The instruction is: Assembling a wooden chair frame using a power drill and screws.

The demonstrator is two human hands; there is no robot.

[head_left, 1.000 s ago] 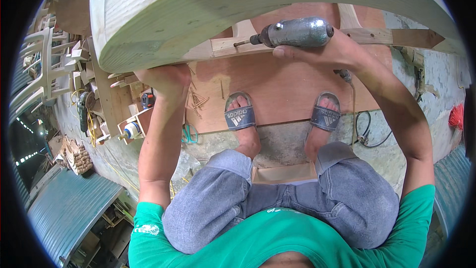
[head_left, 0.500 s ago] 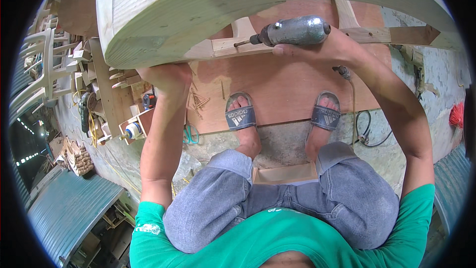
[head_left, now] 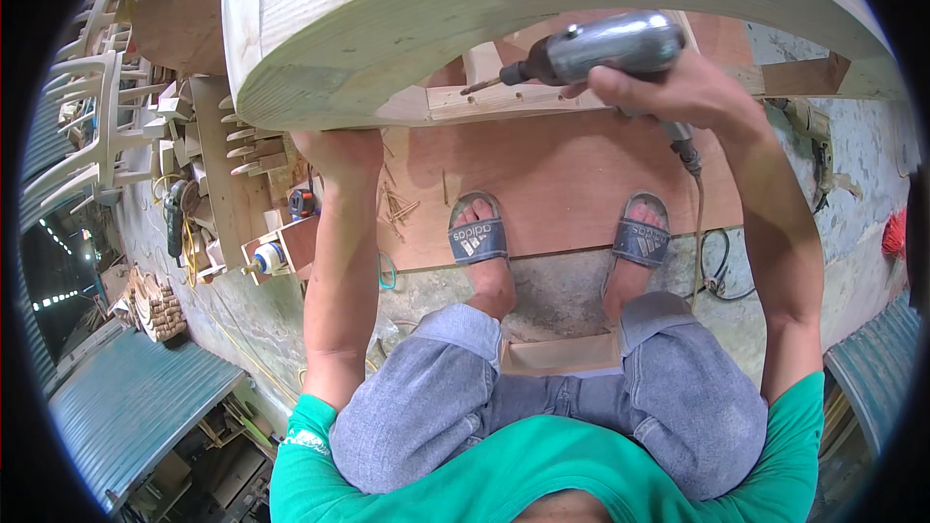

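Observation:
A grey metal air drill (head_left: 612, 45) with a thin bit is gripped in my right hand (head_left: 683, 87). The bit points left, its tip close to a pale wooden rail (head_left: 557, 97) that has several small holes; I cannot tell whether it touches. Above and in front spans a large curved piece of pale wood (head_left: 465, 2), joined to a frame. My left hand (head_left: 341, 150) is up against the lower left edge of that curved piece, its fingers hidden behind the wood. A hose (head_left: 699, 223) hangs from the drill's handle.
Long screws or nails (head_left: 397, 205) lie on a reddish board (head_left: 542, 184) by my sandalled feet. Left of them are a wooden box with a bottle (head_left: 266, 258), a tape measure (head_left: 301, 202), a green power tool (head_left: 176, 218), wood offcuts and chair frames (head_left: 92, 126).
My right hand has tilted the drill and raised its body, moving it slightly right; the bit now slants down to the left. In the picture, the curved wood and left hand have shifted right.

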